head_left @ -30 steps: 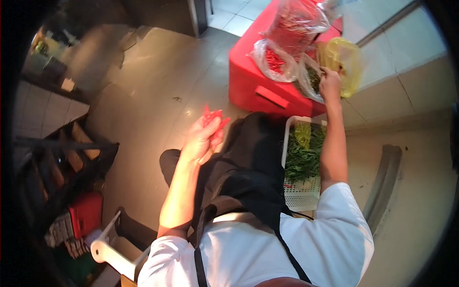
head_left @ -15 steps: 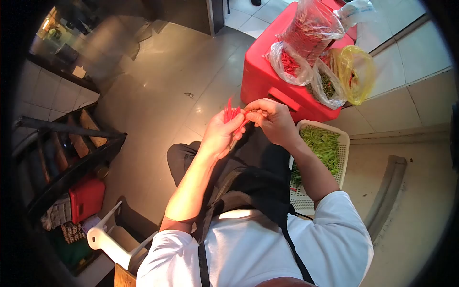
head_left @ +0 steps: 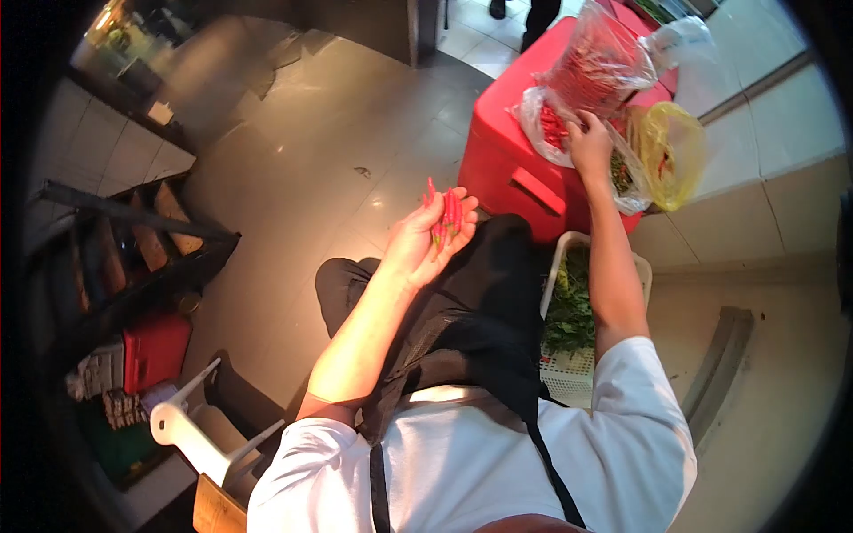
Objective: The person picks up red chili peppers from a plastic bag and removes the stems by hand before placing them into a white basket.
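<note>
My left hand (head_left: 425, 238) is cupped palm up over my lap, holding a small bunch of red chili peppers (head_left: 450, 213) with green stem ends. The thumb rests along one side of the bunch. My right hand (head_left: 590, 149) reaches out to the clear plastic bag of small red chilies (head_left: 553, 127) on the red box. Its thumb and fingers are drawn together at the bag's opening; what they pinch, if anything, is hidden. Beside that hand sits another clear bag with green bits (head_left: 620, 171), partly covered by my wrist.
The red box (head_left: 502, 151) also carries a large bag of dried red chilies (head_left: 597, 67) and a yellow bag (head_left: 680, 151). A white basket of green leaves (head_left: 641, 266) stands below, under my right arm. A white chair (head_left: 191, 440) and dark rack (head_left: 133, 284) are at left.
My right hand has left the chilies in my left hand and moved up and right to the bag. My left hand has opened somewhat, showing more of the bunch. Dark legs appear at the top.
</note>
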Available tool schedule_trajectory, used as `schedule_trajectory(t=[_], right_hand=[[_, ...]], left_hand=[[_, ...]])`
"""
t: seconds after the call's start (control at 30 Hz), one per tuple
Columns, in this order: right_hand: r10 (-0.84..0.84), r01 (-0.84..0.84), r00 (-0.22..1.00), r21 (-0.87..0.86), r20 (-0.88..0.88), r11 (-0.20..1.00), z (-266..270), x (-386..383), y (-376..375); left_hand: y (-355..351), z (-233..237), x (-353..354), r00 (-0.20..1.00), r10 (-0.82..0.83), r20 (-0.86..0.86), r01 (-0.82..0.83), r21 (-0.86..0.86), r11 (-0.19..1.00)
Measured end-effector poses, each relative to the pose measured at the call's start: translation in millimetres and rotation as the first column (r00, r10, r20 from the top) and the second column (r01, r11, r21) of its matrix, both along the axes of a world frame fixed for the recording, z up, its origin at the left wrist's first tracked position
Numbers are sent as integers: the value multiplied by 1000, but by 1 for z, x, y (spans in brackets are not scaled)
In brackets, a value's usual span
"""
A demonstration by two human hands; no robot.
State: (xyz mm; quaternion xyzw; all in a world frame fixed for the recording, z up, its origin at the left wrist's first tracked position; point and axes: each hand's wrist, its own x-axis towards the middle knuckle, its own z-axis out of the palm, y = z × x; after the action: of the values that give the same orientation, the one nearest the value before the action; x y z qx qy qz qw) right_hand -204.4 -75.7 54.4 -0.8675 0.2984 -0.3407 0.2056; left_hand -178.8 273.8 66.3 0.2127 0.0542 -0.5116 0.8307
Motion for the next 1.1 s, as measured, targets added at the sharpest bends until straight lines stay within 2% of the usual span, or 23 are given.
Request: schedule_trajectory(t=[0.07, 0.13, 0.2, 0.27, 0.33, 0.43, 0.53, 0.63, 0.73, 0.83, 0.93, 1.1], right_hand=[[121, -147, 980, 160, 161, 976, 18, -7, 44], [286, -328, 941, 276, 182, 903, 37, -22, 97], [369, -421, 907, 475, 203, 773, 60, -42, 152], [494, -535, 845, 278, 206, 798, 50, -55, 186], [518, -517, 850, 337, 92, 787, 55, -62, 217], [431, -429, 898, 408, 94, 806, 53, -56, 233], [423, -427, 902, 324, 87, 844, 41, -50, 230], [430, -433, 899, 302, 83, 849, 40, -45, 229], [446, -417, 895, 367, 5, 832, 43, -43, 230], [456, -435, 888, 421, 54, 796, 47, -45, 234], [449, -463, 886, 265, 115, 846, 40, -45, 238], [398, -411, 911, 303, 104, 860, 31, -42, 239]], left_hand=[[1, -3, 3, 998, 37, -49, -41, -77, 996], [-2, -5, 5, 993, 58, -100, -70, -126, 990], [-6, -6, 5, 986, 120, -115, -132, -104, 986], [-12, -8, 5, 977, 187, -100, -195, -80, 978], [-18, -10, 4, 961, 269, -57, -273, -65, 960], [-19, -2, -1, 956, 291, -33, -293, -131, 947], [-19, -5, -2, 937, 347, 44, -338, -141, 931], [-16, -6, -6, 949, 305, 75, -293, -142, 946], [-15, -2, -9, 953, 298, 53, -288, -149, 946], [-13, -7, -5, 958, 288, -5, -285, -163, 945], [-13, -5, -5, 956, 293, 2, -287, -194, 938], [-16, -10, -3, 943, 333, 9, -327, -165, 930]])
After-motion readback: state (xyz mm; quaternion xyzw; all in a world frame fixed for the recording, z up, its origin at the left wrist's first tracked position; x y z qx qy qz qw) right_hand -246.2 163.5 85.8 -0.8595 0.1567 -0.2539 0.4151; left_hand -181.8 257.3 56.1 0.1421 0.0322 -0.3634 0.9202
